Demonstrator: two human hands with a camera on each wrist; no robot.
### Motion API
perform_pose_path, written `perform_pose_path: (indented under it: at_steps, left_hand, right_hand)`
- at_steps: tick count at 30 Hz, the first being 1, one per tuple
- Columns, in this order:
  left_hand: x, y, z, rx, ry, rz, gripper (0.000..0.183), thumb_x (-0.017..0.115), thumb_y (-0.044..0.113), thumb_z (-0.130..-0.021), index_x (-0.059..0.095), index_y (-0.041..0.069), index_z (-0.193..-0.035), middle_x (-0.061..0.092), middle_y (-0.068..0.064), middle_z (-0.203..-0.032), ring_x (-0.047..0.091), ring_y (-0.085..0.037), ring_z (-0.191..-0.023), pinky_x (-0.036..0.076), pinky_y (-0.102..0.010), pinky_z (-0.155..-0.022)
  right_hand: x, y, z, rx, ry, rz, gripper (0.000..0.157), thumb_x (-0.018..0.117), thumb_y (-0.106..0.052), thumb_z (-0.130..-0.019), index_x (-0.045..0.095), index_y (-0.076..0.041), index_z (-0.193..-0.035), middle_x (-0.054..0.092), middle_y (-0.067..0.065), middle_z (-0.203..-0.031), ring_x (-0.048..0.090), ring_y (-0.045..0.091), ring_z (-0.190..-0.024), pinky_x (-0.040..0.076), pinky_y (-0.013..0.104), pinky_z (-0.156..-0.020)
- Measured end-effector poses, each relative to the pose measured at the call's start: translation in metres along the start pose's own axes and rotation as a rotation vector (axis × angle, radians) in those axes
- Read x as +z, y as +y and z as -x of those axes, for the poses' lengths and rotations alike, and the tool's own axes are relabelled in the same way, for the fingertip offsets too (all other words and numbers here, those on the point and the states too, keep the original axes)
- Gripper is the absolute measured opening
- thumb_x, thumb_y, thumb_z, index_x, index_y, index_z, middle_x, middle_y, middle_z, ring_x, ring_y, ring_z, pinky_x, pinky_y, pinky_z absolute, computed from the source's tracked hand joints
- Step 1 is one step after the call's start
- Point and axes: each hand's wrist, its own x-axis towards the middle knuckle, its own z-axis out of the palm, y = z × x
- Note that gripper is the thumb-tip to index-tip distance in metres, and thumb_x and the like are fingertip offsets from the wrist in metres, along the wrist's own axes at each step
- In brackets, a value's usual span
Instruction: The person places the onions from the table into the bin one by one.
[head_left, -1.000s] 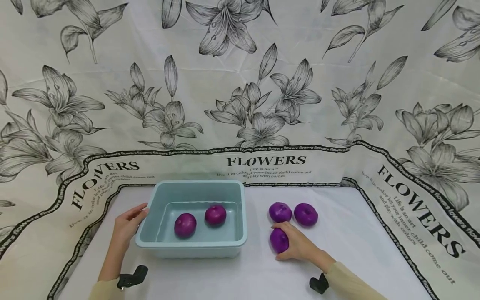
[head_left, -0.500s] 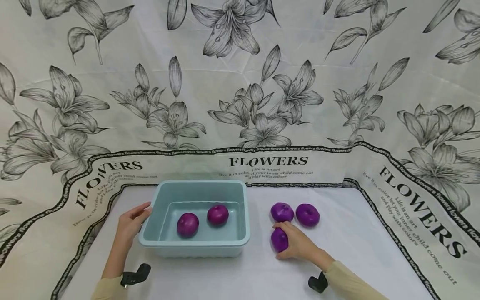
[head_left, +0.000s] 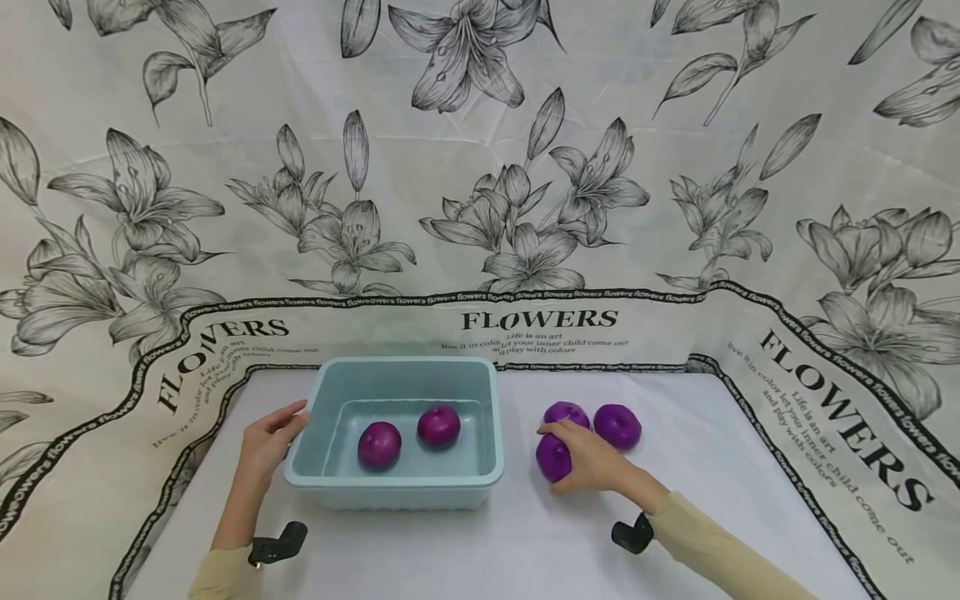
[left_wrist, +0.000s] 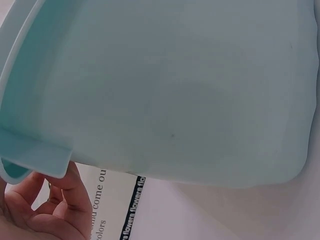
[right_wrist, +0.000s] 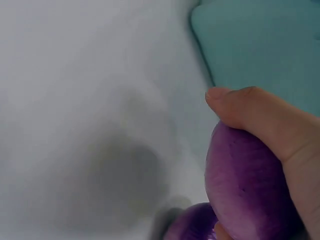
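Note:
My right hand (head_left: 596, 462) grips a purple onion (head_left: 552, 458) between thumb and fingers, right of a light blue plastic bin (head_left: 397, 481). In the right wrist view this onion (right_wrist: 245, 175) is held just above the white surface, its shadow falling to the left. Two more onions lie beside it: one (head_left: 567, 411) partly hidden behind my fingers, the other (head_left: 617, 427) farther right. Inside the bin rest two reddish-purple onions, one at left (head_left: 379, 446), one at right (head_left: 438, 427). My left hand (head_left: 268, 446) holds the bin's left rim, fingers curled beneath its lip (left_wrist: 37, 155).
A white cloth covers the table (head_left: 540, 550). Behind and at both sides rises a floral-printed curtain (head_left: 517, 192) with a black lettered border. Each wrist carries a black camera, one left (head_left: 279, 543) and one right (head_left: 632, 533).
My right hand has raised the onion off the table and shifted it slightly up and left in the head view. The left hand keeps its hold on the bin; the head view has shifted slightly.

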Motion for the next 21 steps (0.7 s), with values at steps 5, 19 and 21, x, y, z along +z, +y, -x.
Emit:
perform_pose_path:
  at_steps: [5, 19, 21]
  left_hand:
    - [-0.001, -0.002, -0.002, 0.01, -0.001, 0.005, 0.059, 0.055, 0.07, -0.07, 0.056, 0.037, -0.119, 0.056, 0.003, -0.112, 0.053, -0.016, -0.099, 0.051, -0.027, -0.07]
    - [-0.001, 0.006, 0.007, -0.006, -0.003, -0.005, 0.06, 0.054, 0.069, -0.072, 0.055, 0.036, -0.121, 0.056, 0.002, -0.114, 0.054, -0.016, -0.098, 0.049, -0.025, -0.068]
    - [-0.001, 0.006, 0.008, 0.0, -0.008, -0.012, 0.06, 0.053, 0.069, -0.072, 0.055, 0.035, -0.122, 0.056, 0.002, -0.113, 0.054, -0.017, -0.098, 0.049, -0.025, -0.068]
  right_hand:
    - [-0.029, -0.018, -0.013, -0.011, 0.014, 0.034, 0.083, 0.084, -0.034, -0.054, 0.047, -0.016, -0.126, 0.053, 0.004, -0.12, 0.055, 0.023, -0.106, 0.049, 0.042, -0.083]
    - [-0.09, -0.056, -0.058, -0.033, 0.081, 0.134, 0.112, 0.082, -0.047, -0.053, 0.022, -0.017, -0.144, 0.044, 0.009, -0.137, 0.051, 0.026, -0.117, 0.045, 0.045, -0.091]
    - [-0.095, -0.063, -0.064, -0.036, 0.083, 0.139, 0.115, 0.081, -0.049, -0.054, 0.018, -0.018, -0.145, 0.041, 0.008, -0.14, 0.049, 0.025, -0.119, 0.045, 0.044, -0.092]
